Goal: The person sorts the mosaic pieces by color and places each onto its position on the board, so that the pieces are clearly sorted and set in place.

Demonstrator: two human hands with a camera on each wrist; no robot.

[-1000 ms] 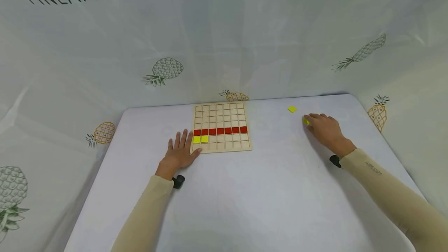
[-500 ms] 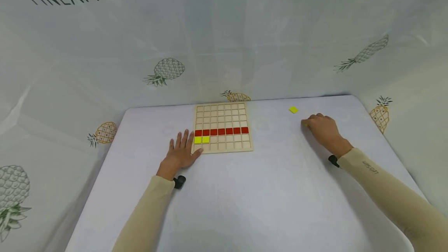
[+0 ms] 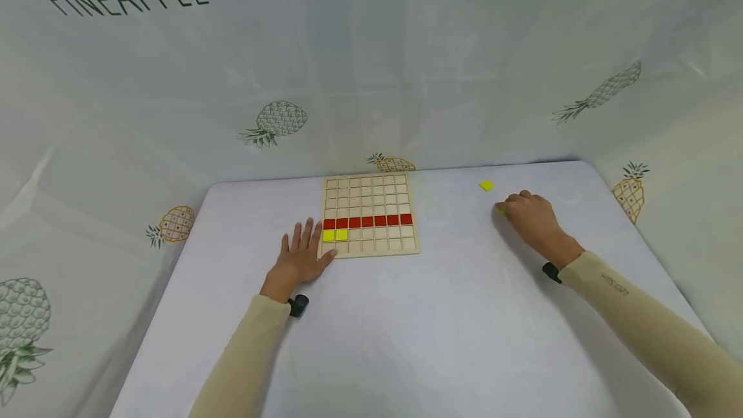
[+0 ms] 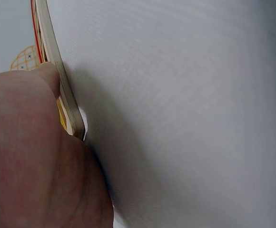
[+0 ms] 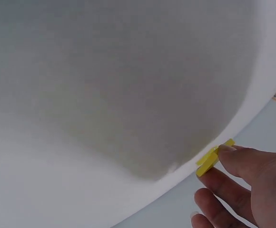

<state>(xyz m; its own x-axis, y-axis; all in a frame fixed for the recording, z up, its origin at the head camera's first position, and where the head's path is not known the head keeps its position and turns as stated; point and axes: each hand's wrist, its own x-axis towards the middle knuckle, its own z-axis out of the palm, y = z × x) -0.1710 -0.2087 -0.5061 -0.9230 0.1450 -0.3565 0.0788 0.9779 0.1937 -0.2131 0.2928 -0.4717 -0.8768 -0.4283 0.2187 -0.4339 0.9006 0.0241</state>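
A pale wooden grid board (image 3: 369,250) lies at the table's far side, with a full row of red tiles (image 3: 367,221) across it. Two yellow tiles (image 3: 335,235) occupy the left end of the row just nearer. My left hand (image 3: 298,260) rests spread at the board's left edge, its thumb touching the near left corner. Thumb and index finger of my right hand (image 3: 533,221) pinch a yellow tile (image 5: 207,166), right of the board; the right wrist view shows it tilted between them. Beyond that hand, a loose yellow tile (image 3: 486,184) lies on the table.
The white table (image 3: 406,334) ends just behind the board, where a pineapple-print curtain (image 3: 371,69) hangs. More curtain closes in the left and right sides. Both wrists carry small black cameras (image 3: 298,306).
The right hand's fingertips have closed on the yellow tile that lay under them and shifted slightly left with it. The left hand stays in place at the board.
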